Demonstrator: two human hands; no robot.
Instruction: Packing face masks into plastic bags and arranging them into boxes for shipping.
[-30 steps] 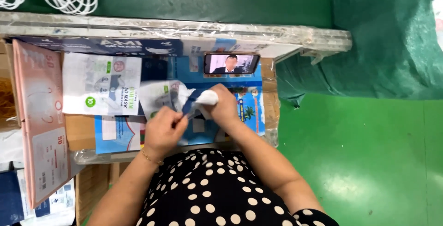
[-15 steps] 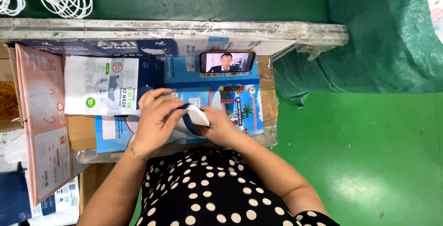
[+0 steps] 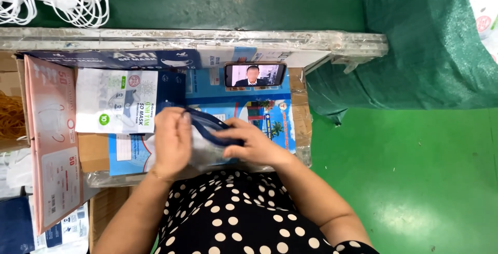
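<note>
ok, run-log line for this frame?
left hand: on clear pouch | right hand: grips pouch's blue edge | phone: propped behind

Materials and surface finishes at the packing bench

The pouch (image 3: 207, 137) is glossy clear plastic film with a dark blue edge. The bench rail (image 3: 192, 40) is wrapped in shiny, wrinkled plastic. The flat packs (image 3: 115, 101) are glossy printed film. The pink carton (image 3: 52, 140) is matt card. The green floor (image 3: 415, 181) is smooth, semi-gloss. The green netting (image 3: 425, 46) is coarse woven mesh.

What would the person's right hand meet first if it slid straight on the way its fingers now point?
Probably the left hand: the right hand points leftward across the clear pouch with a dark blue edge, which both hold. Depth is unclear.
</note>
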